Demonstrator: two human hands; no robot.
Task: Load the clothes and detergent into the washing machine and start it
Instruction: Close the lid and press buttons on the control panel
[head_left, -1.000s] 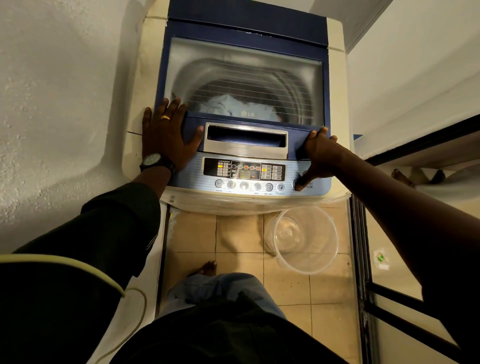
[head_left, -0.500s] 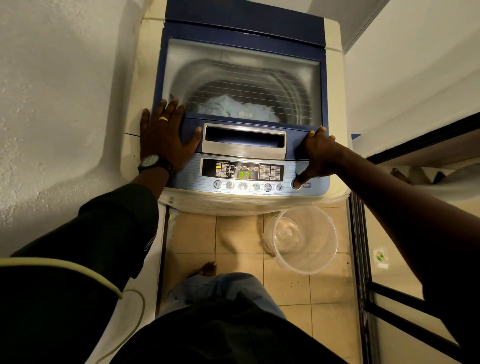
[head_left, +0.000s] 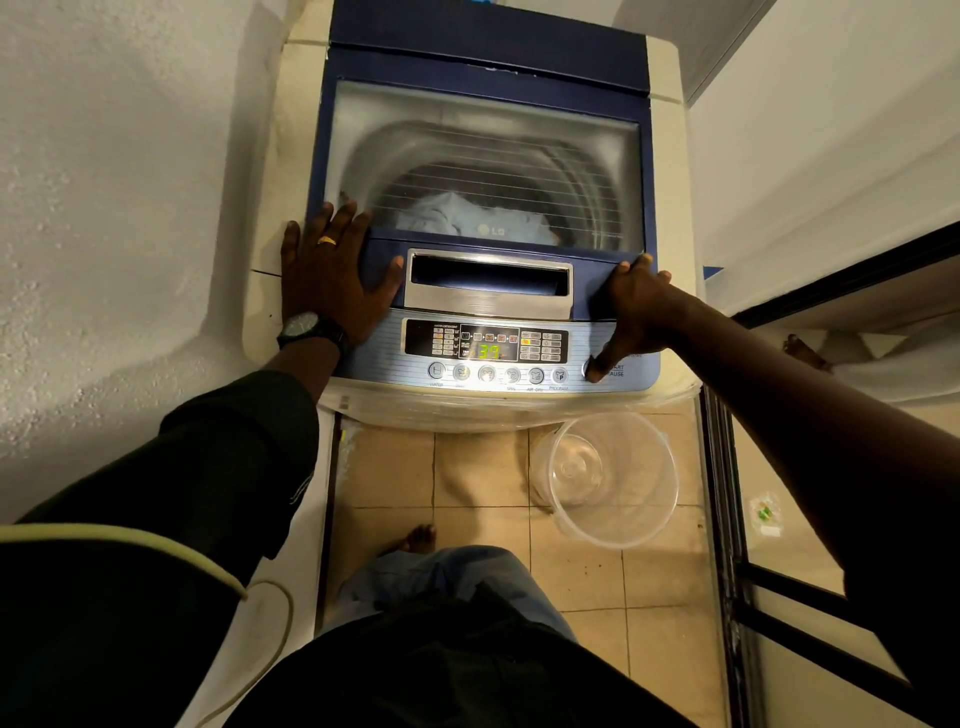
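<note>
The blue and white top-load washing machine (head_left: 483, 62) stands in front of me with its clear lid (head_left: 488, 150) down. Pale blue clothes (head_left: 447, 213) show through the lid, inside the drum. My left hand (head_left: 332, 280) lies flat with spread fingers on the lid's front left corner. My right hand (head_left: 634, 306) rests its fingers on the lid's front right corner, and its thumb presses the start/pause button (head_left: 592, 370). On the control panel (head_left: 540, 345) the display (head_left: 488, 352) reads a green 39. No detergent is in view.
A clear plastic bucket (head_left: 613, 478) sits on the tiled floor right of my foot (head_left: 415, 538). A rough white wall (head_left: 104, 208) closes the left side. A dark door frame (head_left: 727, 519) runs along the right. A thin cable (head_left: 280, 613) hangs at the lower left.
The panel's display has lit up with a green 39. Both hands stay where they were, with the right thumb on the button.
</note>
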